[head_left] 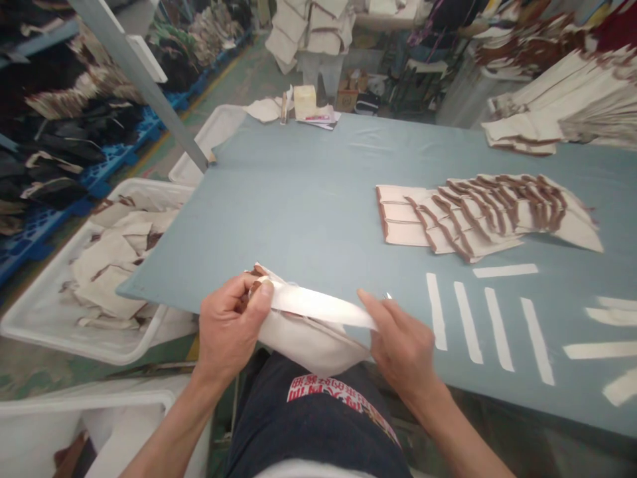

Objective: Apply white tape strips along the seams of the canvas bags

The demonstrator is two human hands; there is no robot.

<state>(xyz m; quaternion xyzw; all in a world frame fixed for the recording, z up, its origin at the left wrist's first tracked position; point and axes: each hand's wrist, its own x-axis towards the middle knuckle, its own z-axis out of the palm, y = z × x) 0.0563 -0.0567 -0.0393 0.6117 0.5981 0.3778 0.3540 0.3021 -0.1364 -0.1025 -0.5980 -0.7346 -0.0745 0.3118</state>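
At the table's front edge, my left hand (236,318) is closed on the corner of a cream fabric piece (311,345) with brown edging, its thumb pressing one end of a white strip (318,304). The strip runs taut above the fabric to my right hand (401,338), which is closed around its other end. A small shiny metal tip (388,296) shows by the right fingers; what it belongs to is hidden. The fabric's lower part hangs over the edge in front of the dark apron.
On the blue-green table (298,199) lie overlapping cream pieces with brown edges (478,216) and several loose white strips (468,322). A white bin (144,352) of fabric pieces stands at left. A grey metal post (149,93) rises by the table's left corner.
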